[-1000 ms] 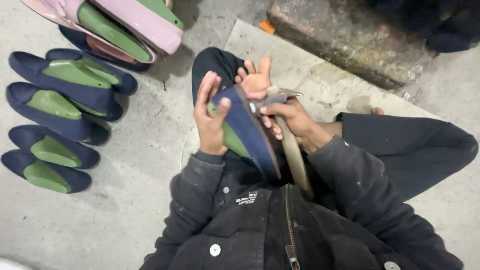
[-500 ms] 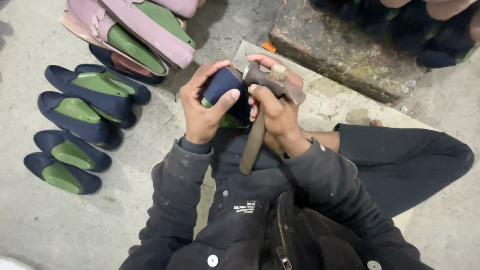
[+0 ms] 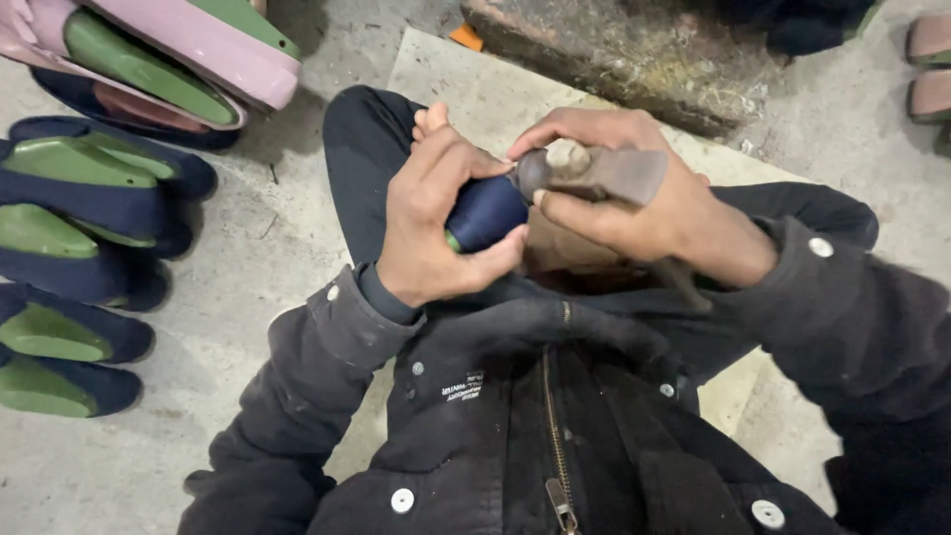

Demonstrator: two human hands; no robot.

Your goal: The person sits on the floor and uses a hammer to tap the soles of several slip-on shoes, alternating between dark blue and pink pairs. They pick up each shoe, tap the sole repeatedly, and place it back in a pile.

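A navy blue shoe upper on a green last (image 3: pixel 485 213) is gripped by my left hand (image 3: pixel 431 223), fingers wrapped around its end, over my lap. My right hand (image 3: pixel 644 203) grips a hammer (image 3: pixel 584 170) close under its metal head, and the head touches the shoe's end. The hammer's wooden handle runs down behind my right wrist and is mostly hidden. I sit cross-legged in a dark jacket.
Several navy shoes on green lasts (image 3: pixel 69 198) lie in a row on the concrete floor at the left. Pink shoes on green lasts (image 3: pixel 178 50) are stacked at the top left. A rough stone block (image 3: pixel 634 50) stands ahead. A flat sheet (image 3: pixel 466 89) lies under my legs.
Both hands have come closer to the camera. The shoe has turned so only its end shows, and the hammer head now rests against it instead of being held beside it.
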